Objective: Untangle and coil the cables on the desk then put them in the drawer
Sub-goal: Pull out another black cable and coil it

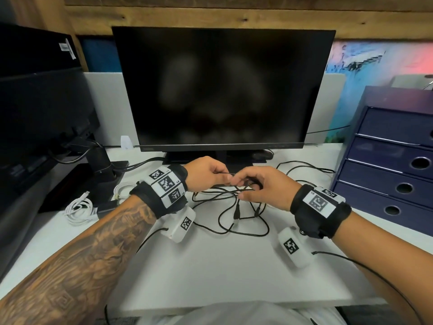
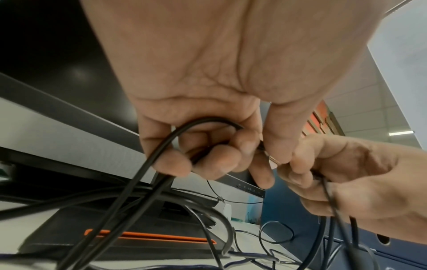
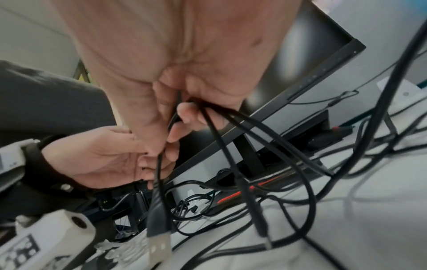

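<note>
Both hands are working the black cables (image 1: 230,202) tangled on the white desk (image 1: 222,266) in front of the monitor (image 1: 222,90): left hand (image 1: 206,173) is curling round a strand, right hand (image 1: 262,186) is pinching several, with the drawer unit (image 1: 393,160) sitting off right.

- The left hand (image 1: 206,173) is raised over the desk, palm down, its fingers (image 2: 171,164) curled and the thumb pressed against them, pinching black cable (image 2: 148,164).
- The right hand (image 1: 262,187) sits just beside it, fingertips nearly meeting the left's, fingers (image 3: 191,115) curled around several black strands.
- Both forearms reach forward and angle inward; the left is tattooed.
</note>
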